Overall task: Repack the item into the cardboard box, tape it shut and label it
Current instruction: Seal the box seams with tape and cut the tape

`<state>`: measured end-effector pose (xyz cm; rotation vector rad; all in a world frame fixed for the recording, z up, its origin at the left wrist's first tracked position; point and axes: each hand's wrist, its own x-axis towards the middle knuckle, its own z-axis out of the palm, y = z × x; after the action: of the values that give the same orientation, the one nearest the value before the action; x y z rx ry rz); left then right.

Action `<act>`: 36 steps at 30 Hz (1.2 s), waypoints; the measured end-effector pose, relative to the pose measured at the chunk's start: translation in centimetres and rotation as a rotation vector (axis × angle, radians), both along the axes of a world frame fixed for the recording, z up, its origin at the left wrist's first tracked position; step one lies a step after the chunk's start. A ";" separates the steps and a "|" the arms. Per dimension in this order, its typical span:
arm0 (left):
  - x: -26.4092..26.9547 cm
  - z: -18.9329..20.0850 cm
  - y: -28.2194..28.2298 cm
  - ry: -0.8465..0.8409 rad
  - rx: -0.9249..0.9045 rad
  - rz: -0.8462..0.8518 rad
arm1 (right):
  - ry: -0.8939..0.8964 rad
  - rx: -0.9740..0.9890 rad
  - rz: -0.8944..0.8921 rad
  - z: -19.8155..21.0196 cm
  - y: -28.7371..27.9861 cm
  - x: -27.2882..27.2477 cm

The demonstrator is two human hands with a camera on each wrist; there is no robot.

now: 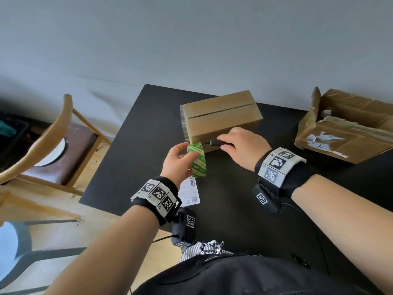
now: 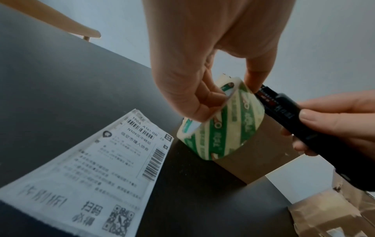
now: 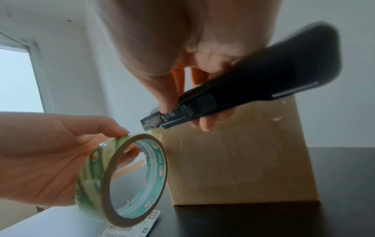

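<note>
Tape roll (image 1: 196, 160) sits pinched in the left hand (image 1: 177, 161); the right hand (image 1: 242, 145) grips a black utility knife (image 1: 217, 142) against the closed cardboard box (image 1: 221, 116). Shipping label (image 1: 189, 192) lies on the black table (image 1: 148, 135), with a torn box (image 1: 348, 128) right and a wooden chair (image 1: 53, 133) left.

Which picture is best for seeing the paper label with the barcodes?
The left wrist view: the label lies flat on the black table, large, its barcodes and square code clear. The head view shows it small, partly behind the left hand. The right wrist view catches only one corner.
</note>
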<state>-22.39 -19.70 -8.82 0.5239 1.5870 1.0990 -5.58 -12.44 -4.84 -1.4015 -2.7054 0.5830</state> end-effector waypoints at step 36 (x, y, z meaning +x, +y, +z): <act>0.9 -0.8 0.8 0.136 -0.054 0.023 | -0.349 0.175 0.134 2.3 -0.4 -4.2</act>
<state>-21.45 -18.89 -9.64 0.5551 1.7403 1.0534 -9.74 -12.80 -2.52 -1.3992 -3.0443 0.1054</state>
